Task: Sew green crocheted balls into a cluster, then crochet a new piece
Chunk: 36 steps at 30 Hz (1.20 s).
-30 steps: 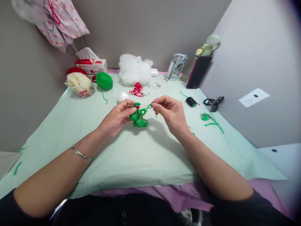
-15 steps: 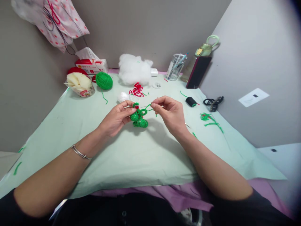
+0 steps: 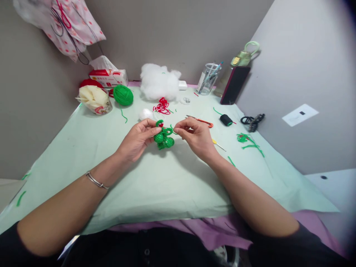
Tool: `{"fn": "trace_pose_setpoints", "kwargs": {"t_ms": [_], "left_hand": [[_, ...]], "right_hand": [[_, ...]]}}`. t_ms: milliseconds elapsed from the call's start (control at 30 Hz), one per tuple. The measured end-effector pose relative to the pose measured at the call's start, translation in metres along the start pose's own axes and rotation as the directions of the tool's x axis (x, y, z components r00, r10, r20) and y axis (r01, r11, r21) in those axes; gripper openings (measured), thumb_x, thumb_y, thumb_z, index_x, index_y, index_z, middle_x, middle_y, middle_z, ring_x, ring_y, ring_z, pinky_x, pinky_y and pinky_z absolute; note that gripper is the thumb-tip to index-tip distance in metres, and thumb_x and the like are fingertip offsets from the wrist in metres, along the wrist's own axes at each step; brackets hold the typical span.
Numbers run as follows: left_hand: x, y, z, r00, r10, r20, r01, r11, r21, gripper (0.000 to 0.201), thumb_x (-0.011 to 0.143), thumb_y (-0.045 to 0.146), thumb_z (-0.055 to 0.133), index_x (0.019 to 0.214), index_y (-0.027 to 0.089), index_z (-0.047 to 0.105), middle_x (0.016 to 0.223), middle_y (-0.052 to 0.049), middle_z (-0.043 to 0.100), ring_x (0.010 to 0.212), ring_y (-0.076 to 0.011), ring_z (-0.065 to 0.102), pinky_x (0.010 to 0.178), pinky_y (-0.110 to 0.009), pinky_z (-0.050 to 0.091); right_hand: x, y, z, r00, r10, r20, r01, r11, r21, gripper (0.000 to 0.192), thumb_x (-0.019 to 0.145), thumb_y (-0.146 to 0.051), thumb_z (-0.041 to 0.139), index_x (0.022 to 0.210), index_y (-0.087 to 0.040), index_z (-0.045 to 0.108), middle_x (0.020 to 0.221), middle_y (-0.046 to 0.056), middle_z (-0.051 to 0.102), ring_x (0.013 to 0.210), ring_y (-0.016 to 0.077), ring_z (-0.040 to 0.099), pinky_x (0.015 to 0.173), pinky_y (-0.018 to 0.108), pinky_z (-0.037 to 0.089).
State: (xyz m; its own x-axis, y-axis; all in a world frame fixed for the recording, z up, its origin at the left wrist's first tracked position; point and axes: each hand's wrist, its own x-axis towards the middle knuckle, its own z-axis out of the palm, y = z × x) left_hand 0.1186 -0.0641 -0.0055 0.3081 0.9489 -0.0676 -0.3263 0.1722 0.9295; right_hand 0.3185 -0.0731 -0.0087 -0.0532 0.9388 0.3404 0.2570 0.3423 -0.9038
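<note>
A: Which step is in hand?
B: A yarn-working step is judged to be in hand. The green crocheted piece (image 3: pixel 168 142) is held above the pale table cover (image 3: pixel 133 193), between both hands.
A: How are the fingers set?
B: At the left hand (image 3: pixel 137 139), thumb and forefinger are closed on the piece's upper edge, near a red patch (image 3: pixel 160 125). At the right hand (image 3: pixel 198 137), a tight pinch is formed, and a green strand (image 3: pixel 172 128) appears to be gripped in it; whether a needle is also held cannot be told.
A: What is called for next?
B: Firm support at the left and a light, even pull at the right are advised, so that the stitches are not distorted.
A: Which materials are noted?
B: The piece is knobbly, with rounded, close-stitched lobes and ring-like loops. Beyond it, white fibre filling (image 3: pixel 160 82) is heaped in a cloudy mass, and a green yarn ball (image 3: pixel 123 95) is neatly wound.
</note>
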Motion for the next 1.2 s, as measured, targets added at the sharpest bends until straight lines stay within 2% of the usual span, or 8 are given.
{"fn": "trace_pose_setpoints", "kwargs": {"t_ms": [167,300,533,667,800,967,1100,1200], "left_hand": [[-0.002,-0.004,0.002,1.000,0.011,0.006,-0.011,0.999,0.049,0.023,0.073,0.027,0.087,0.079,0.018,0.067,0.072,0.002,0.068,0.067,-0.0113,0.061,0.067,-0.024,0.049],[-0.002,-0.008,0.003,0.999,0.036,0.001,-0.036,0.994,0.099,0.022,0.073,0.027,0.086,0.078,0.018,0.067,0.071,0.002,0.067,0.066,-0.0119,0.061,0.066,-0.026,0.048],[-0.002,-0.012,0.004,0.998,0.042,0.041,-0.046,0.992,0.114,0.024,0.073,0.029,0.087,0.082,0.018,0.068,0.074,0.001,0.069,0.068,-0.0122,0.062,0.066,-0.025,0.047],[-0.002,-0.012,0.006,0.998,0.062,0.028,-0.065,0.992,0.110,0.020,0.077,0.030,0.084,0.091,0.019,0.073,0.084,0.000,0.072,0.075,-0.0132,0.064,0.070,-0.025,0.049],[-0.002,-0.011,0.005,0.997,0.070,0.026,-0.073,0.987,0.145,0.017,0.077,0.029,0.084,0.085,0.019,0.073,0.082,0.000,0.071,0.074,-0.0135,0.064,0.069,-0.026,0.049],[-0.004,-0.005,0.005,0.996,-0.023,0.084,0.011,0.990,0.141,0.020,0.076,0.031,0.084,0.079,0.018,0.069,0.076,0.001,0.069,0.067,-0.0132,0.063,0.064,-0.026,0.048],[-0.006,0.000,0.007,0.984,-0.145,0.106,0.133,0.985,0.111,0.023,0.077,0.032,0.084,0.080,0.018,0.066,0.074,0.000,0.068,0.065,-0.0150,0.065,0.061,-0.026,0.049],[-0.007,0.000,0.007,0.963,-0.219,0.157,0.197,0.970,0.144,0.023,0.074,0.031,0.084,0.082,0.018,0.066,0.072,0.000,0.067,0.065,-0.0169,0.067,0.058,-0.027,0.050]], "right_hand": [[0.001,0.000,-0.001,0.993,0.059,0.098,-0.065,0.996,0.063,0.011,0.079,-0.027,0.075,0.075,-0.018,0.071,0.076,0.001,0.067,0.066,0.0123,0.055,0.061,0.029,0.045],[0.000,-0.003,0.001,0.989,0.087,0.123,-0.099,0.991,0.093,0.011,0.078,-0.027,0.075,0.074,-0.017,0.071,0.074,0.000,0.066,0.061,0.0105,0.052,0.059,0.028,0.044],[-0.002,-0.006,0.006,0.979,0.126,0.162,-0.147,0.981,0.127,0.012,0.079,-0.028,0.074,0.076,-0.016,0.070,0.073,0.000,0.066,0.065,0.0113,0.056,0.060,0.027,0.048],[-0.001,-0.006,0.007,0.960,0.153,0.233,-0.194,0.967,0.167,0.010,0.079,-0.026,0.073,0.082,-0.016,0.070,0.073,0.000,0.068,0.065,0.0118,0.060,0.061,0.027,0.051],[-0.003,-0.005,0.009,0.942,0.193,0.275,-0.263,0.934,0.243,0.020,0.078,-0.028,0.076,0.092,-0.017,0.067,0.074,-0.001,0.070,0.065,0.0123,0.064,0.063,0.027,0.054],[-0.003,-0.008,0.004,0.928,0.205,0.311,-0.315,0.879,0.358,0.035,0.073,-0.039,0.085,0.096,-0.020,0.066,0.077,-0.001,0.071,0.069,0.0138,0.067,0.066,0.028,0.057],[0.001,-0.008,-0.004,0.949,0.174,0.263,-0.245,0.931,0.270,0.032,0.083,-0.047,0.077,0.096,-0.018,0.073,0.077,0.000,0.070,0.064,0.0110,0.061,0.064,0.027,0.053],[0.003,-0.008,-0.007,0.952,0.135,0.274,-0.195,0.958,0.208,0.028,0.081,-0.045,0.080,0.089,-0.018,0.076,0.076,0.000,0.068,0.061,0.0092,0.053,0.060,0.025,0.047]]}}
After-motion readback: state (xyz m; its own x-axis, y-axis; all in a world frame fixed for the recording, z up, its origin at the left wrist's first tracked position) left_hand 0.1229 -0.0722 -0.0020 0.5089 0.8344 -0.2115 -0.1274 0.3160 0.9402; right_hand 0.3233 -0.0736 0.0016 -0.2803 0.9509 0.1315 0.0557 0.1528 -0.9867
